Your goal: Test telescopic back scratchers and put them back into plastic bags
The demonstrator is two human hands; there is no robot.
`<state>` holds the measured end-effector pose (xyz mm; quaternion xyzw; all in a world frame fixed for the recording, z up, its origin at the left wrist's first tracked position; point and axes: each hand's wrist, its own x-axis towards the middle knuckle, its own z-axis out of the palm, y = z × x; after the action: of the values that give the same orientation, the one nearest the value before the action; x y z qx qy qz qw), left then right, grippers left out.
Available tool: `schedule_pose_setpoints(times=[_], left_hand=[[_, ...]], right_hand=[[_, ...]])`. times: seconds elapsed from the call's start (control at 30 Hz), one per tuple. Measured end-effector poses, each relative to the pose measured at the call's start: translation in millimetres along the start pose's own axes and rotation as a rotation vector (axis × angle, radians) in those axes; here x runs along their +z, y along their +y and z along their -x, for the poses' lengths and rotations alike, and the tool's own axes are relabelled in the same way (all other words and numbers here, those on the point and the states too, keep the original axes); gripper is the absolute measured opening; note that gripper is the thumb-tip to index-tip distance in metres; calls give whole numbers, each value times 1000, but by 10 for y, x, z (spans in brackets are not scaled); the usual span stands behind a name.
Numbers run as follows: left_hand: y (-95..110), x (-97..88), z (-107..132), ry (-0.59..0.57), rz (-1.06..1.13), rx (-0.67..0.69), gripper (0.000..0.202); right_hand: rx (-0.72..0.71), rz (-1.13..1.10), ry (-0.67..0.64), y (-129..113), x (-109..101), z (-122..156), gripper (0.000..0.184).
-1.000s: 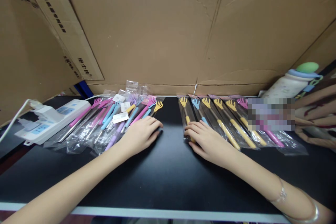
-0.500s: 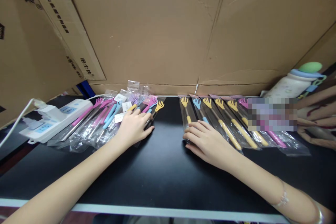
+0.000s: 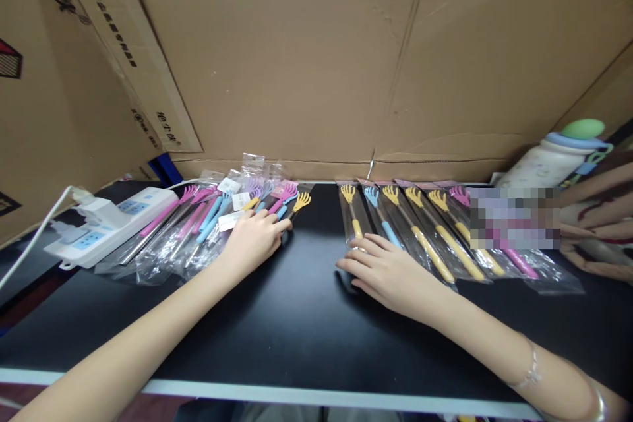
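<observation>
My left hand (image 3: pixel 253 237) lies at the right edge of a pile of bagged back scratchers, its thumb and fingers closed round the shaft of a yellow back scratcher (image 3: pixel 301 200). Most of that one's handle is hidden beneath the hand. Over the lower end of another yellow back scratcher (image 3: pixel 349 195), the leftmost in a spaced row, my right hand (image 3: pixel 390 270) has its fingers outstretched and apart. Beside it in the row is a blue back scratcher (image 3: pixel 372 196), its handle end partly behind my fingers. Each in the row sits in a clear sleeve.
A white power strip (image 3: pixel 116 224) with plugs stands left of the pile. Cardboard panels (image 3: pixel 297 66) wall the back and left. At the right are a white bottle (image 3: pixel 546 161) and a co-worker's hand (image 3: pixel 593 217) near a pink back scratcher (image 3: pixel 517 260).
My left thumb has come up toward the yellow back scratcher's shaft. My right hand has slid slightly back toward me, uncovering more of the leftmost yellow handle.
</observation>
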<state>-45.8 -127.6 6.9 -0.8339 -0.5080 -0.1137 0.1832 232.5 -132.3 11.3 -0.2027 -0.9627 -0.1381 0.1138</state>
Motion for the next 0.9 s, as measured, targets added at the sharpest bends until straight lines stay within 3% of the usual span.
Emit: schedule_pose_setpoints(times=[0.3, 0.57, 0.9], left_hand=[[-85, -13, -17, -34, -82, 100, 22], [-42, -87, -5, -45, -22, 72, 12], [-83, -46, 11, -75, -103, 11, 18]], right_hand=[[-48, 25, -16, -20, 34, 21, 23], [-68, 36, 7, -38, 23, 19, 19], [-27, -30, 21, -26, 47, 46, 27]])
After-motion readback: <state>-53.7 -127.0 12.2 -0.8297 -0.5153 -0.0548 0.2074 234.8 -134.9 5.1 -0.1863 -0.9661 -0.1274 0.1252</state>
